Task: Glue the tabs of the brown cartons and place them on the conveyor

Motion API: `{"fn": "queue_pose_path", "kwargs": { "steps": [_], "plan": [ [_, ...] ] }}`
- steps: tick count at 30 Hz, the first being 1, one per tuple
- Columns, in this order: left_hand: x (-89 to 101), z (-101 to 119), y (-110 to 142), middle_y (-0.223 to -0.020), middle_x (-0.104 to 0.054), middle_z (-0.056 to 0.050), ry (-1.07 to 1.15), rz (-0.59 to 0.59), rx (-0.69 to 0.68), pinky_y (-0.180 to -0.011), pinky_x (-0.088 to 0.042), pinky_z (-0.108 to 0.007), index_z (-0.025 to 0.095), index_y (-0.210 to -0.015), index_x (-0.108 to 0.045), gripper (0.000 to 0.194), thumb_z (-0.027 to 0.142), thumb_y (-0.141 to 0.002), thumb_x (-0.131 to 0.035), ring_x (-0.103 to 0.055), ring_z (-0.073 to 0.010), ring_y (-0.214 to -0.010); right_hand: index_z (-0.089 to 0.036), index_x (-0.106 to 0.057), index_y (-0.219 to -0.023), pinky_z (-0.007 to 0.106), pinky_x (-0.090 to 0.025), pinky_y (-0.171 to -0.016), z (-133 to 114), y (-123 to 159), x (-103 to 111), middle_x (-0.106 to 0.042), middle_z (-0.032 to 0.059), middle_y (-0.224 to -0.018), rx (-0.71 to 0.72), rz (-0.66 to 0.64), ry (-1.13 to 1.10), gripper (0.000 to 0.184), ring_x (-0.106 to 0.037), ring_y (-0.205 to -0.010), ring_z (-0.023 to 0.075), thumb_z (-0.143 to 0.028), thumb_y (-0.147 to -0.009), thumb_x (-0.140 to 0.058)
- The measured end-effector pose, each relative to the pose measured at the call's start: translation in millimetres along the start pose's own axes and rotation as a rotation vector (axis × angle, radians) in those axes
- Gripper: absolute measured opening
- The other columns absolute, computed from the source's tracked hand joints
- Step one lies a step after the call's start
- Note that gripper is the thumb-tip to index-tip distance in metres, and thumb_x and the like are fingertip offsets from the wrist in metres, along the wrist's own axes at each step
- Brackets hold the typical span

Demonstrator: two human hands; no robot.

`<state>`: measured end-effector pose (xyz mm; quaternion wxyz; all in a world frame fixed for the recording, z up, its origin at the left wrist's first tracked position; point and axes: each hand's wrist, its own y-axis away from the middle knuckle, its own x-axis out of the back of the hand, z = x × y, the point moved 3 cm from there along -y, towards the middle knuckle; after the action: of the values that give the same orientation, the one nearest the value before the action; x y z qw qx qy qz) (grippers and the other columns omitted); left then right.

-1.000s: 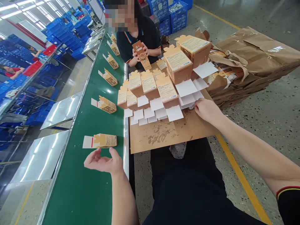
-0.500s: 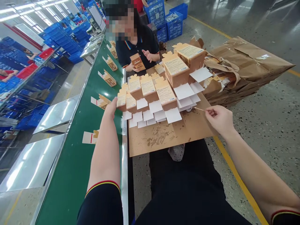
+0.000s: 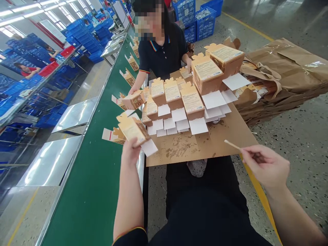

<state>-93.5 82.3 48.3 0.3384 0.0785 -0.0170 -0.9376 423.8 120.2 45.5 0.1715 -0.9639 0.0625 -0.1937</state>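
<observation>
My left hand (image 3: 131, 152) grips a small brown carton (image 3: 134, 130) by its near end, over the edge of the green conveyor belt (image 3: 87, 191). The carton's top flaps stand up and a white flap hangs out toward me. Between the thumb and fingers of my right hand (image 3: 268, 165) is a cotton swab (image 3: 232, 145), its tip pointing left over the cardboard sheet (image 3: 217, 147). On that sheet several cartons (image 3: 193, 102) stand packed together, their white flaps (image 3: 199, 126) sticking out toward me. Dark wet-looking marks spot the cardboard in front of them.
A co-worker (image 3: 164, 51) across the sheet holds another carton (image 3: 133, 99) over the belt. Several flattened-looking cartons (image 3: 115, 136) lie along the belt. At the right is a large brown paper-wrapped stack (image 3: 289, 78). Blue crates (image 3: 206, 24) stand behind.
My left hand has picked up a carton from the group's left end and brought it nearer. My right hand with the swab has drawn back rightward. The co-worker's carton has moved to the belt.
</observation>
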Motion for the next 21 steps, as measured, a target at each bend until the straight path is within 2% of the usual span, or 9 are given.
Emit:
{"fn": "queue_pose_path", "kwargs": {
  "steps": [2, 4, 7, 10, 14, 21],
  "plan": [
    [-10.2, -28, 45, -0.145, -0.082, -0.017, 0.070, -0.025, 0.077, -0.108, -0.068, -0.049, 0.022, -0.132, -0.080, 0.076, 0.041, -0.064, -0.108, -0.080, -0.0381, -0.130, -0.037, -0.085, -0.089, 0.045, -0.064, -0.050, -18, 17, -24, -0.077, 0.0041, -0.074, 0.079, -0.178, -0.094, 0.010, -0.073, -0.058, 0.0278, -0.033, -0.098, -0.083],
    [-25.4, -54, 76, -0.149, -0.081, -0.015, 0.112, -0.016, 0.140, -0.118, -0.064, -0.053, 0.026, -0.137, -0.078, 0.084, 0.037, -0.062, -0.113, -0.077, -0.0392, -0.141, -0.034, -0.082, -0.089, 0.039, -0.063, -0.052, -31, 31, -58, -0.078, 0.0025, -0.077, 0.186, -0.325, -0.152, 0.016, -0.072, -0.060, 0.0235, -0.027, -0.103, -0.077],
    [-44.7, -78, 93, -0.142, -0.082, -0.017, 0.095, 0.001, 0.172, -0.126, -0.059, -0.057, 0.024, -0.136, -0.076, 0.088, 0.035, -0.059, -0.118, -0.076, -0.0397, -0.143, -0.027, -0.075, -0.091, 0.030, -0.060, -0.058, -30, 42, -111, -0.073, 0.0010, -0.077, 0.333, -0.440, -0.143, 0.019, -0.068, -0.062, 0.0167, -0.016, -0.105, -0.069],
    [-52.7, -87, 92, -0.141, -0.082, -0.019, 0.027, -0.020, 0.192, -0.129, -0.056, -0.059, 0.020, -0.132, -0.074, 0.087, 0.034, -0.059, -0.119, -0.078, -0.0397, -0.142, -0.025, -0.068, -0.088, 0.028, -0.056, -0.062, -12, 44, -146, -0.067, 0.0002, -0.076, 0.433, -0.460, -0.053, 0.023, -0.063, -0.064, 0.0159, -0.010, -0.105, -0.062],
    [-52.8, -86, 92, -0.145, -0.081, -0.018, -0.019, -0.026, 0.172, -0.130, -0.055, -0.060, 0.022, -0.136, -0.071, 0.089, 0.036, -0.062, -0.118, -0.077, -0.0397, -0.141, -0.024, -0.065, -0.087, 0.029, -0.053, -0.064, 8, 48, -162, -0.065, 0.0011, -0.079, 0.448, -0.508, 0.021, 0.025, -0.061, -0.068, 0.0166, -0.009, -0.105, -0.060],
    [-54.8, -84, 97, -0.142, -0.080, -0.019, -0.087, -0.045, 0.110, -0.122, -0.061, -0.059, 0.022, -0.137, -0.068, 0.091, 0.044, -0.064, -0.117, -0.080, -0.0381, -0.135, -0.025, -0.065, -0.088, 0.030, -0.051, -0.066, 9, 67, -169, -0.066, 0.0011, -0.081, 0.462, -0.613, 0.023, 0.024, -0.061, -0.069, 0.0170, -0.009, -0.107, -0.062]
  ]
}}
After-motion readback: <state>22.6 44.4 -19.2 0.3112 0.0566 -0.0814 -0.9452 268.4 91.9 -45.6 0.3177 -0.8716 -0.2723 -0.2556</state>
